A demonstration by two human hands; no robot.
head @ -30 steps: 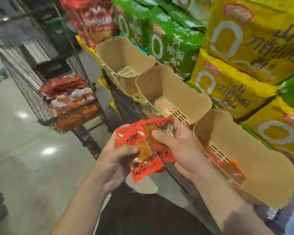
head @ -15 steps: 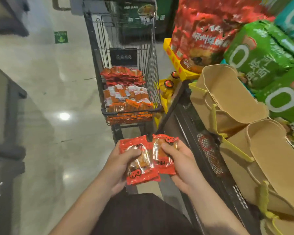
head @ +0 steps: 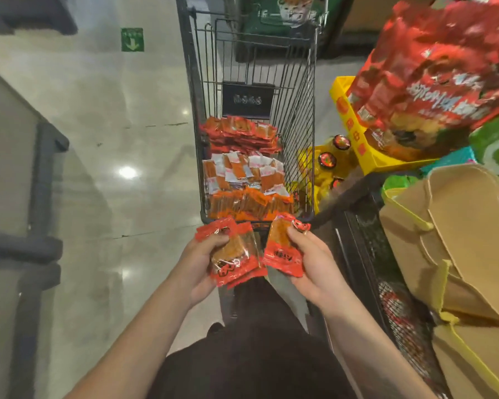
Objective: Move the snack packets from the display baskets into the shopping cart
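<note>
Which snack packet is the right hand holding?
Start at the black wire shopping cart ahead. Just below its near edge, the right hand pinches one red-orange packet. It is single, while the left hand holds a small stack.

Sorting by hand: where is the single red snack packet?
Head view, centre-right: the single red snack packet is held in the right hand, just before the wire shopping cart.

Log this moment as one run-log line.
left hand: grips red snack packets | right hand: grips one red snack packet | shopping cart: ahead, already part-filled | phase: carrying to cart
</note>
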